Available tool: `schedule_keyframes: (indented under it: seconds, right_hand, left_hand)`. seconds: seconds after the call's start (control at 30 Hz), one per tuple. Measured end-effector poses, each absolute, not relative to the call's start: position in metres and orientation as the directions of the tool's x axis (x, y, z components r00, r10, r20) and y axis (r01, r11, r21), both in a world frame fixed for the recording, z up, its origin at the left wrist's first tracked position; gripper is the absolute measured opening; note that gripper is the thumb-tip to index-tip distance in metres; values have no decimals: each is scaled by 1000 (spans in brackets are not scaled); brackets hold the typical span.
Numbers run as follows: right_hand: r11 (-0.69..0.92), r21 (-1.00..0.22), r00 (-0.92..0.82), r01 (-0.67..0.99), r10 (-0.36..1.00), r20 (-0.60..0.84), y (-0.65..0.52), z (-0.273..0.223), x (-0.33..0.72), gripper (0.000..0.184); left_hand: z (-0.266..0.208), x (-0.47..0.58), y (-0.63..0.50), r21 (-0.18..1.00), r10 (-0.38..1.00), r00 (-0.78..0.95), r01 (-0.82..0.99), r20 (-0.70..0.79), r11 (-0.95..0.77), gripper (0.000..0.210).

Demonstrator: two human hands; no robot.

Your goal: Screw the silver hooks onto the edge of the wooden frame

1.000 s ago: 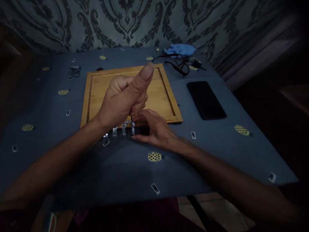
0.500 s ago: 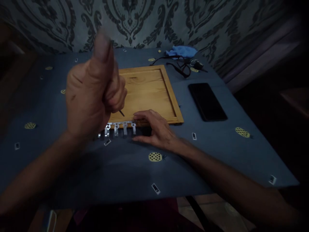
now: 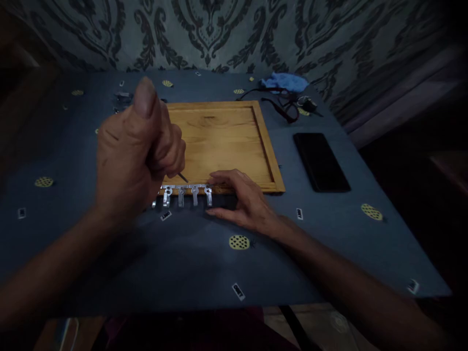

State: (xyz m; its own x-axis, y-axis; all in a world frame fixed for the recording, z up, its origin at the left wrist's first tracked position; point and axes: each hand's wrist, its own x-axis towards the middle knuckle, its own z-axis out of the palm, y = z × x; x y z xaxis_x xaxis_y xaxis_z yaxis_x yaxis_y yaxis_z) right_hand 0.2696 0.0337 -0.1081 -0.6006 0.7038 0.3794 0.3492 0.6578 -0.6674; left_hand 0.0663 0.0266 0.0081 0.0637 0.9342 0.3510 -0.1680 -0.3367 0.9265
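My left hand [image 3: 129, 146] is a fist, thumb uppermost, around what looks like a screwdriver. Only its thin dark shaft [image 3: 183, 178] shows below the fingers, slanting toward a silver hook rail [image 3: 188, 187]; the handle is hidden. The rail lies along the near edge of a framed wooden board [image 3: 219, 141], several hooks pointing toward me, its left end behind my left hand. My right hand [image 3: 243, 197] curves around the rail's right end, fingers on the board's edge and thumb by the last hook's tip.
A black phone [image 3: 321, 162] lies right of the board. Dark-framed glasses [image 3: 283, 107], keys [image 3: 307, 103] and a blue cloth [image 3: 285, 82] are at the back right. Small metal pieces [image 3: 123, 96] lie behind my left hand. A patterned curtain [image 3: 208, 34] hangs along the table's far edge.
My left fist has come down and slightly left, its thumb now lower. My right hand keeps its place at the rail. The whole view has shifted slightly, uncovering the small metal pieces.
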Motion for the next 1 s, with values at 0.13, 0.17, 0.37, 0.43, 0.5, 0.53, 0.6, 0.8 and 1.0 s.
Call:
schedule_keyframes:
  seconds: [0.13,0.17,0.37,0.43,0.5,0.53,0.6,0.8,1.0]
  right_hand:
    - [658,-660,-596,363,708,379,34,-109,271,61]
    - [661,-655,-599,367,706,377,34,-109,271,60]
    - [689,-620,-603,375,689,401,35,-111,270,60]
    - [684,-622,-603,380,693,394,35,-111,270,59]
    - [677,-628,-604,384,699,384,35,-111,270,59]
    - [677,-628,-604,383,698,385,35,-111,271,59]
    - [684,-622,-604,381,693,393,34,-110,272,58]
    - [698,-614,-604,367,682,413,35,-112,271,56]
    - [652,-669,-587,357,713,382,35,-113,271,53]
  left_hand:
    - [-1,67,35,923,956,-132,-256,261,-287,51]
    - [-5,67,38,913,955,-155,-291,252,-288,48]
    - [-34,51,61,873,954,-264,-422,140,-245,42]
    - [-42,42,69,879,953,-281,-420,110,-225,37]
    - [-48,33,74,908,950,-299,-365,95,-206,32]
    - [-50,29,76,930,949,-302,-316,90,-189,30]
    - [-53,21,79,961,948,-305,-228,84,-158,27]
    - [-58,2,78,990,941,-330,-87,75,-110,23]
    - [-52,-35,75,989,904,-404,6,138,-148,16]
